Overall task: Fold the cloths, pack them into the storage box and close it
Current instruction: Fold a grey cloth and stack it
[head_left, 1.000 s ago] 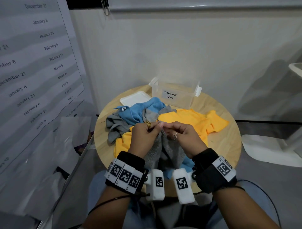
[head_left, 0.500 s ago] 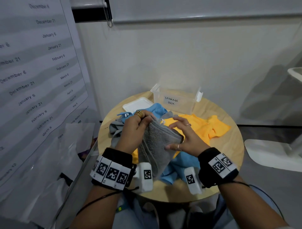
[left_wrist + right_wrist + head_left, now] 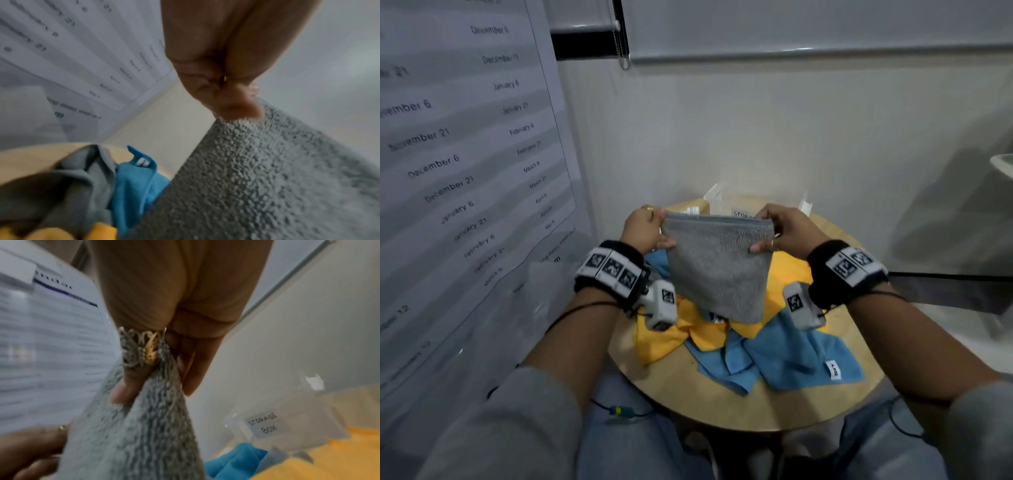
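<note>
A folded grey cloth [image 3: 717, 270] hangs in the air above the round wooden table [image 3: 739, 407], stretched between both hands. My left hand [image 3: 650, 228] pinches its top left corner and my right hand [image 3: 774, 229] pinches the top right corner. The left wrist view shows my left hand [image 3: 236, 112] on the grey cloth [image 3: 267, 186]; the right wrist view shows my right hand [image 3: 148, 381] on the grey cloth [image 3: 139, 443]. Yellow cloths [image 3: 664, 339] and blue cloths [image 3: 798, 359] lie loose on the table. The clear storage box [image 3: 726, 207] stands open at the far edge, mostly hidden behind the grey cloth.
Another grey cloth [image 3: 78, 178] lies crumpled at the table's left beside a blue cloth [image 3: 135, 181]. A large printed sheet [image 3: 458, 154] covers the wall at the left. A white wall stands close behind the table. My knees are under the near edge.
Both hands have lifted the grey cloth off the pile and drawn apart, so it now hangs flat and folded between them. The head view has tilted up.
</note>
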{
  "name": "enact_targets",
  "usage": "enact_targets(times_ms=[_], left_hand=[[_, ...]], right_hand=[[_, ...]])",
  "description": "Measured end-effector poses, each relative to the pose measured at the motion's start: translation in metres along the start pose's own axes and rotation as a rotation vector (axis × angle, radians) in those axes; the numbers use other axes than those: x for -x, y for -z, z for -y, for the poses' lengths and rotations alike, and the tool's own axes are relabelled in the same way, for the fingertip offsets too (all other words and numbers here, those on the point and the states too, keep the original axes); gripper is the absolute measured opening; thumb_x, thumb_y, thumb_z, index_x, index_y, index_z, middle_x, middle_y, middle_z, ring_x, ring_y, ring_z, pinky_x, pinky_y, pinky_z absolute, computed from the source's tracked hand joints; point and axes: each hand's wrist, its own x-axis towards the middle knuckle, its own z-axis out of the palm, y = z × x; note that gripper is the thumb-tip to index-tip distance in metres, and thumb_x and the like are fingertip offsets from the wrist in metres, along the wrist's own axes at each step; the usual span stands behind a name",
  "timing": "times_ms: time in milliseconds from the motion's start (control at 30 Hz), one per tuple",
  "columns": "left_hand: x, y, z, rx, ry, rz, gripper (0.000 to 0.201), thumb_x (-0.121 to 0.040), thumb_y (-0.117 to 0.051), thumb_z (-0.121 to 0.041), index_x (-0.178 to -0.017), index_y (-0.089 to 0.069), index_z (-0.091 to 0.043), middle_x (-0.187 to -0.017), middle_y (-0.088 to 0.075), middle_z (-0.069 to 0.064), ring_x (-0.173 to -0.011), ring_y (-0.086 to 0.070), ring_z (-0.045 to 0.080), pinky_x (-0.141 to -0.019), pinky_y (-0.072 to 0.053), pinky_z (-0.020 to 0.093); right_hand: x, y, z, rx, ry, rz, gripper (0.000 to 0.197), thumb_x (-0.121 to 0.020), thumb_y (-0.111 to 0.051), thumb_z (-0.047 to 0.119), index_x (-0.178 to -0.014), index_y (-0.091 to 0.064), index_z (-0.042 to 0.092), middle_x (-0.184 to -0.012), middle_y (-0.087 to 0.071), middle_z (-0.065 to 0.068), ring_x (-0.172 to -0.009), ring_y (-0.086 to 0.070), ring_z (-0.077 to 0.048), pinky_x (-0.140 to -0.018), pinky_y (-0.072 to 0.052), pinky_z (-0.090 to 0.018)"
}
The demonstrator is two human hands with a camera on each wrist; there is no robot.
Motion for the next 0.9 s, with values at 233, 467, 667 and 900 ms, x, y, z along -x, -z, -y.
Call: enact_targets(times_ms=[233, 467, 667, 900], left_hand=[[-0.012, -0.014, -0.036, 0.430, -0.199, -0.005, 0.018, -0.103, -0.030, -0.012, -0.091, -0.044, -0.007, -0.094, -0.056, 0.015, -0.076, -0.064, 0.020, -0.065, -0.058, 0.022], [0.057, -0.054, 0.082, -0.020, -0.147, 0.335, 0.049, -0.072, -0.074, 0.007, -0.114, -0.057, -0.010, -0.106, -0.063, 0.007, -0.101, -0.062, 0.016, -0.086, -0.052, 0.028], [0.093, -0.075, 0.141, -0.483, -0.296, 0.424, 0.017, -0.085, -0.063, 0.001, -0.100, -0.071, 0.000, -0.099, -0.066, 0.021, -0.097, -0.061, 0.034, -0.083, -0.047, 0.031], [0.071, -0.067, 0.147, -0.866, -0.243, 0.657, 0.027, -0.085, -0.060, -0.001, -0.110, -0.065, -0.008, -0.131, -0.045, 0.007, -0.123, -0.041, 0.026, -0.095, -0.039, 0.029]], right_hand=[[-0.027, 0.043, 0.016, 0.384, 0.205, -0.303, 0.029, -0.066, -0.078, 0.008, -0.092, -0.069, 0.001, -0.085, -0.066, -0.021, -0.083, -0.063, -0.033, -0.073, -0.048, -0.040], [0.054, -0.027, -0.059, 0.481, 0.050, 0.148, 0.037, -0.082, -0.061, 0.003, -0.118, -0.060, 0.001, -0.140, -0.047, -0.014, -0.133, -0.041, -0.027, -0.103, -0.036, -0.031], [0.100, -0.077, -0.100, 0.483, -0.212, 0.435, 0.069, -0.089, -0.059, 0.012, -0.148, -0.024, 0.014, -0.155, -0.022, -0.008, -0.145, -0.015, -0.019, -0.117, -0.020, -0.032], [0.102, -0.057, -0.101, 0.230, -0.279, 0.496, 0.036, -0.084, -0.045, -0.015, -0.105, -0.062, 0.010, -0.141, -0.043, -0.004, -0.135, -0.027, -0.007, -0.107, -0.025, -0.019]])
